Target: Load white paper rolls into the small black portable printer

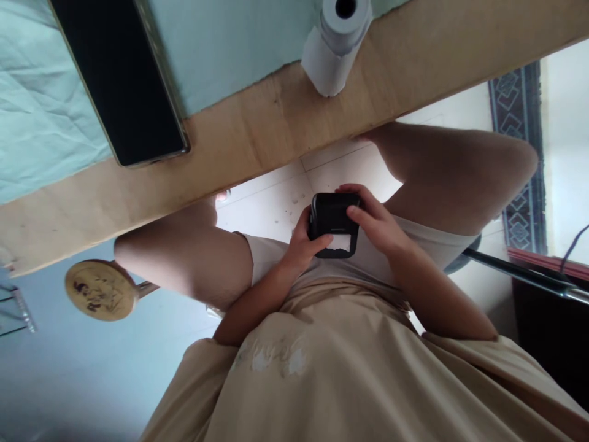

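Device: small black printer, held over the lap, below the table edge.
Left hand: fingers grasp its left side.
Right hand: fingers wrap its right side.
Technique: support both sides; keep paper slot unobstructed.

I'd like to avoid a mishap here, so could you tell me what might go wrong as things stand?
1. The printer is held over the lap in both hands, left hand and right hand, below the table; a slip could drop it to the tiled floor.
2. The paper roll sits close to the table edge and might be knocked off.
3. The tablet lies near that edge too.
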### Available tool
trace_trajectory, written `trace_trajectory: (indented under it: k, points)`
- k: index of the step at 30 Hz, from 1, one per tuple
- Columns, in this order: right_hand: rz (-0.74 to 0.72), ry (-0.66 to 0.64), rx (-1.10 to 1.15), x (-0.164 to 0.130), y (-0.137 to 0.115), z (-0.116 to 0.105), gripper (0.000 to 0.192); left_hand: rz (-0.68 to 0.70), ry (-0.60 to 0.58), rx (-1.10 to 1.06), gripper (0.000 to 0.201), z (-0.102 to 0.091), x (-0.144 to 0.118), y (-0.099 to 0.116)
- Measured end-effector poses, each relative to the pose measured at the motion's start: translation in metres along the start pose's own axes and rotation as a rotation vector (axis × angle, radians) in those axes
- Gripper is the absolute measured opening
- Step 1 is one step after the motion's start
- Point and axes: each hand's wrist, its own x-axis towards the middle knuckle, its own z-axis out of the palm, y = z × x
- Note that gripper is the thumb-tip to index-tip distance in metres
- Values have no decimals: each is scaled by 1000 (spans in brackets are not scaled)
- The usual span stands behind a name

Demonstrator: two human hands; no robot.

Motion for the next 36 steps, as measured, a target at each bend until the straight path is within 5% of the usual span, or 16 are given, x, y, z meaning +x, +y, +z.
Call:
trace_trajectory:
  k: [4, 19, 28, 36]
  points:
    - [-31, -105, -96, -3, -5, 4, 80, -67, 73, -88, 69, 5, -1, 6]
    - [-166, -52, -277, -5, 5, 3, 70, -78, 138, -201, 62, 12, 3, 5]
    - [-336, -164, -377, -8, -6, -4, 83, -58, 161, -199, 53, 7, 7, 7]
    - [-394, 233, -581, -16, -26, -2, 54, -116, 122, -200, 62, 13, 2, 9]
